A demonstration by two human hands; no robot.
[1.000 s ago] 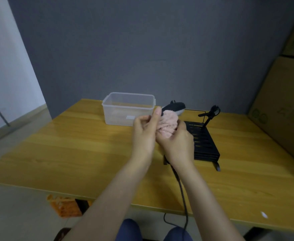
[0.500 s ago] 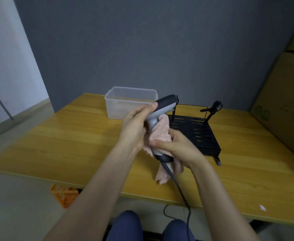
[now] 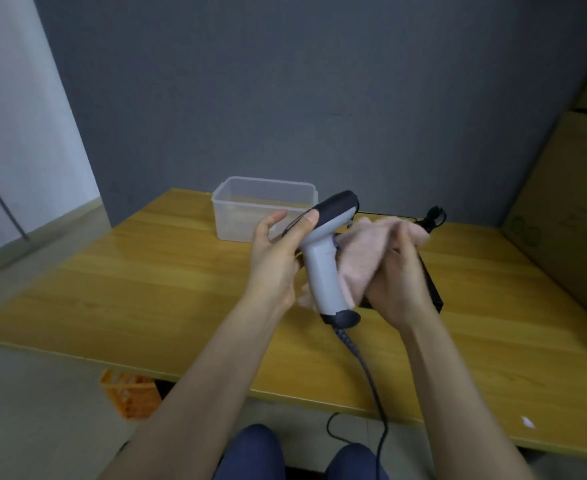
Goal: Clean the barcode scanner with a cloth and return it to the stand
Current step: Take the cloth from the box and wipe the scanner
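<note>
The barcode scanner (image 3: 323,268) has a grey handle and a black head, and is held upright above the wooden table (image 3: 153,285). My left hand (image 3: 276,258) grips it at the top of the handle, thumb on the head. My right hand (image 3: 397,282) holds a pink cloth (image 3: 365,254) against the right side of the handle. A dark cable (image 3: 371,379) hangs from the scanner's base over the table's front edge. The black stand (image 3: 432,292) lies behind my right hand, mostly hidden; its clip arm (image 3: 434,216) sticks up.
A clear plastic box (image 3: 250,213) sits at the back of the table, left of the scanner. Cardboard boxes (image 3: 569,209) are stacked at the right. An orange crate (image 3: 129,393) is on the floor under the front edge. My knees (image 3: 250,452) show below.
The scanner went from wrapped in the cloth to held upright with its handle exposed. The cloth moved from around the lower handle up to its right side, in my right hand.
</note>
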